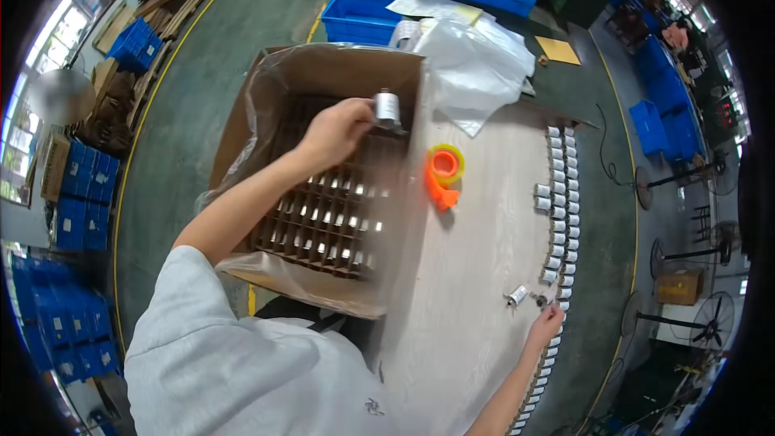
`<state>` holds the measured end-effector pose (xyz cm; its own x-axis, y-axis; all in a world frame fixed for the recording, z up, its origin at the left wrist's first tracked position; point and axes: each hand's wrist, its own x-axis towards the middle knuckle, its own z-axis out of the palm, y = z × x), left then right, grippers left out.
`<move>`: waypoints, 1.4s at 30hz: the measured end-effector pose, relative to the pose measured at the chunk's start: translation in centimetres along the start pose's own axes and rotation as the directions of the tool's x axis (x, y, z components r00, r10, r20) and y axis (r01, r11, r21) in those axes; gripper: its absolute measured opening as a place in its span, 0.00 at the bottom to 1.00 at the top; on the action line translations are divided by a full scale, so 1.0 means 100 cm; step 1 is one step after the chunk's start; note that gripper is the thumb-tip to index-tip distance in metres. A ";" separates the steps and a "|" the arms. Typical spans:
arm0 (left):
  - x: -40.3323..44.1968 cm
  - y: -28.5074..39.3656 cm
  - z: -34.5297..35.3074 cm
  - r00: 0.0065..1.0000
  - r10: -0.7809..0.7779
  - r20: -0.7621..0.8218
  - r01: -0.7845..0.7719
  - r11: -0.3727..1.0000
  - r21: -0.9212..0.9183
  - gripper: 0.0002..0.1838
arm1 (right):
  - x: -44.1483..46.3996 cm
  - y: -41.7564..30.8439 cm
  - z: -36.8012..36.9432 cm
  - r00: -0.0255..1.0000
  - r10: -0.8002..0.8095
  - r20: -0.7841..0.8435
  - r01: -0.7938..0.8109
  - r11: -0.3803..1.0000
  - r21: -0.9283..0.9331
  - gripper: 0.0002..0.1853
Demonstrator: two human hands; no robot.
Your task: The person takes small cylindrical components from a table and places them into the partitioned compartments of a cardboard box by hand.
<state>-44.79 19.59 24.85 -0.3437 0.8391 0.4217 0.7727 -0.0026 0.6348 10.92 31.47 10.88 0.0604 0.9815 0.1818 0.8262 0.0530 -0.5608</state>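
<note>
My left hand (335,131) is closed on a small white-labelled metal cylinder (387,109) and holds it over the open cardboard box (242,133). Inside the box, cardboard dividers form many cells, and shiny parts show in several of them. At the right side of the table (476,274), my right hand (547,325) has its fingers pinched on a small dark-ended part (542,301). Just left of it another labelled cylinder (516,296) lies loose. Long rows of the same cylinders (558,226) run along the table's right edge.
An orange tape dispenser (442,179) with yellow tape sits beside the box. Clear plastic sheeting (476,60) lies at the table's far end, near blue bins (363,12). Fans (686,323) stand at the right, and stacked blue crates (81,186) at the left.
</note>
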 end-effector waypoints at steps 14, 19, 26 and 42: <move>-0.079 -0.263 -0.003 0.895 -0.209 0.394 0.156 0.974 0.162 0.07 | -0.056 -0.332 0.076 0.920 -0.329 0.213 0.179 0.837 0.517 0.04; -0.054 -0.268 0.008 0.781 -0.268 0.564 0.088 0.941 0.326 0.07 | -0.078 -0.372 0.096 0.875 -0.376 0.305 0.178 0.836 0.518 0.04; -0.030 -0.252 0.028 0.775 -0.308 0.551 0.025 0.887 0.461 0.07 | -0.093 -0.408 0.145 0.825 -0.464 0.322 0.233 0.799 0.555 0.02; -0.083 -0.284 0.090 0.780 -0.374 0.502 0.040 0.830 0.556 0.06 | -0.099 -0.435 0.255 0.763 -0.476 0.438 0.320 0.866 0.385 0.05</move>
<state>-59.12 17.56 -2.51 -0.2890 0.9283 -0.2340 0.9246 0.3340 0.1833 -39.89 24.10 12.89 -0.5924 0.8040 0.0522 0.5192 0.4305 -0.7383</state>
